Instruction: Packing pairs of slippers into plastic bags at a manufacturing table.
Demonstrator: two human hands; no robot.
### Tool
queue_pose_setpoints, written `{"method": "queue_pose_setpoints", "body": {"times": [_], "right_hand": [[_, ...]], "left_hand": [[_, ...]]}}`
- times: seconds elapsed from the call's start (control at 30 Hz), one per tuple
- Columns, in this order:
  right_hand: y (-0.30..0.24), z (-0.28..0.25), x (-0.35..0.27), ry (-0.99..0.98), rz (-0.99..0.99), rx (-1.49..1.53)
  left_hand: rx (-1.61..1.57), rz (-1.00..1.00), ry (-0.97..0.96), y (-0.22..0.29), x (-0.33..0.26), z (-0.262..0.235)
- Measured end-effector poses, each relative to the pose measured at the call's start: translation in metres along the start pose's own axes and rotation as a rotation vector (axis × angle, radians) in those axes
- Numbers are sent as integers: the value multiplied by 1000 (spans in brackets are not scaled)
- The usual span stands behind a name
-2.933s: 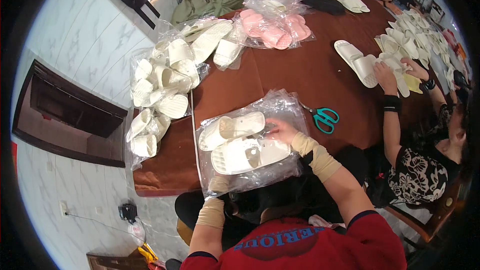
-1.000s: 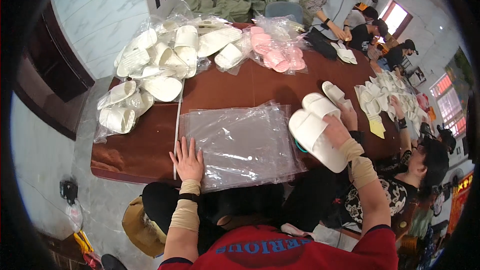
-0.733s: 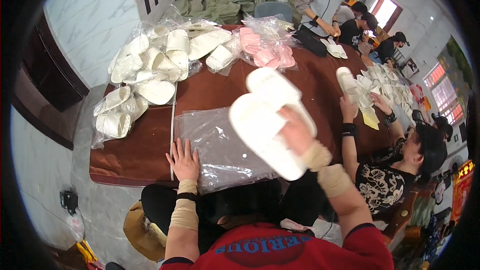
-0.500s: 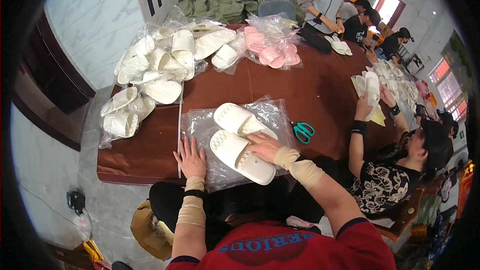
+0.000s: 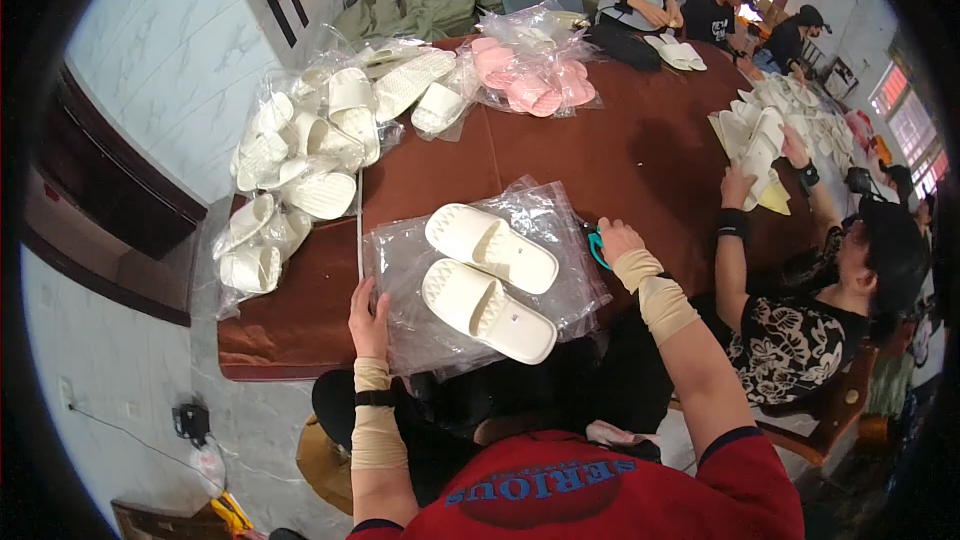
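Two white slippers lie side by side on clear plastic bags (image 5: 400, 270) in front of me. The farther slipper (image 5: 530, 268) and the nearer slipper (image 5: 525, 333) both point their toe ends left, with their straps up. To their right, my right hand (image 5: 620, 238) has its fingers closed over a pair of scissors (image 5: 598, 248), whose teal handle partly shows beneath it. My left hand (image 5: 369, 322) rests at the left edge of the bags, its fingers apart and holding nothing.
Bagged white slippers (image 5: 325, 195) are heaped at the far left of the brown-covered table (image 5: 430, 170), with bagged pink slippers (image 5: 535, 90) beside them. At the right, a co-worker (image 5: 800, 340) handles white slippers (image 5: 755, 145). Another person (image 5: 640, 0) stands across the table.
My right hand has left the nearer slipper and moved right onto the scissors. My left hand has shifted slightly toward the bags' left edge. The co-worker's slippers have tilted.
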State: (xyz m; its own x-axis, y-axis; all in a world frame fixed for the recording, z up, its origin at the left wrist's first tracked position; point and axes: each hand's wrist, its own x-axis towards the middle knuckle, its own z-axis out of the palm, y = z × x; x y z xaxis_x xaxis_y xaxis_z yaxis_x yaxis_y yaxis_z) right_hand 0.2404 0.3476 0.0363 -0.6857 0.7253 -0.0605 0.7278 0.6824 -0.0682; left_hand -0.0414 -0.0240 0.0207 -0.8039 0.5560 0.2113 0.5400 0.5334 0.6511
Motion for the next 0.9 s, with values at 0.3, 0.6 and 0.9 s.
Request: {"method": "queue_pose_setpoints", "body": {"times": [0.3, 0.6, 0.9], "right_hand": [[-12, -1, -16, -62, 44, -92], [-25, -66, -20, -69, 138, 239], [-162, -103, -1, 60, -625, -268]], "left_hand": [[-40, 177, -115, 52, 37, 12], [-118, 39, -184, 18, 45, 68], [-733, -177, -121, 49, 53, 53]]}}
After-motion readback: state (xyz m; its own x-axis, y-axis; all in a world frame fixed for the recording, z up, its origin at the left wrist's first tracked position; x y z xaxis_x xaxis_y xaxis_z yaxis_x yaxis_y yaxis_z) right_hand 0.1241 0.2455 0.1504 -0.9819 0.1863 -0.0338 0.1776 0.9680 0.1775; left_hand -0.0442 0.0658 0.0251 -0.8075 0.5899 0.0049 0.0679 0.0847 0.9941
